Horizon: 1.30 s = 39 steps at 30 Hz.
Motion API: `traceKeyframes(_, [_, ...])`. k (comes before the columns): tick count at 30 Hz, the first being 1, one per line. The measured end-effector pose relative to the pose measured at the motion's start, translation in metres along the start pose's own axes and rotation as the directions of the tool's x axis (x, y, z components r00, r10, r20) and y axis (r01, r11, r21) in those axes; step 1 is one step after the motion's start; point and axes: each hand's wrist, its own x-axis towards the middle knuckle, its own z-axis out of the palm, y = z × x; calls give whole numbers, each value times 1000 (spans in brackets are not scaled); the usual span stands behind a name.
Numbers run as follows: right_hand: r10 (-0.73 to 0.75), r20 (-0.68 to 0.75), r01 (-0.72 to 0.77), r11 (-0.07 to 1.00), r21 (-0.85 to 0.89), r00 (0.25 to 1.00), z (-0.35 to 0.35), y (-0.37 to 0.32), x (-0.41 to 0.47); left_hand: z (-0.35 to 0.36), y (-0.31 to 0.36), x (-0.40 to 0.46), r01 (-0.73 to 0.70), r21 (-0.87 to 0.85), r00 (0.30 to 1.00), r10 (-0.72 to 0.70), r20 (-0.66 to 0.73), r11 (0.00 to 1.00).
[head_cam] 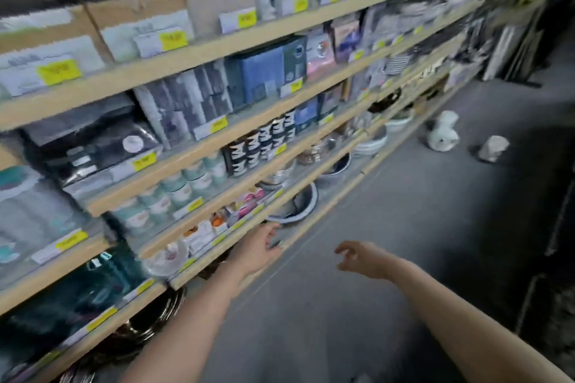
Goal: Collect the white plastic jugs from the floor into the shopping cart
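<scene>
Head view: both the left hand [259,247] and right hand [357,258] reach forward loosely curled and empty, since the white jugs [443,132] lie well ahead on the floor [404,211].

A run of shelves [199,50] fills the left side and recedes toward the upper right, stocked with boxes above, cups [186,186] on a middle tier and bowls [295,205] on the lowest. The floor [389,227] lies to its right. Two jugs [443,131] [494,148] sit on the floor far ahead, near the shelf base, side by side but apart. Both arms reach forward, the left hand [259,247] just beside the lowest shelf edge, the right hand [362,258] over the floor, well short of the jugs
</scene>
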Motion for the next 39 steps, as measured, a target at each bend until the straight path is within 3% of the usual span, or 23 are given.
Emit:
traceKeyframes(6, [120,-198,-76,974,213,973,-140,147,18,52,147,162,-127,-57,991,129,36,990])
traceKeyframes(12, [265,-254,-144,900,413,930,-237,265,46,94,223,299,-212,31,964,204,170,977])
traceKeyframes(24, [407,-279,-246,848,469,870,-453,450,207,142,383,662,-326,20,906,306,292,945])
traceKeyframes(31, [438,-307,-257,836,485,845,-582,558,267,163,495,818,-397,24,874,370,315,917])
traceKeyframes(39, [330,-343,-205,913,353,879,-723,735,374,243,591,999,-366,64,907,341,248,928])
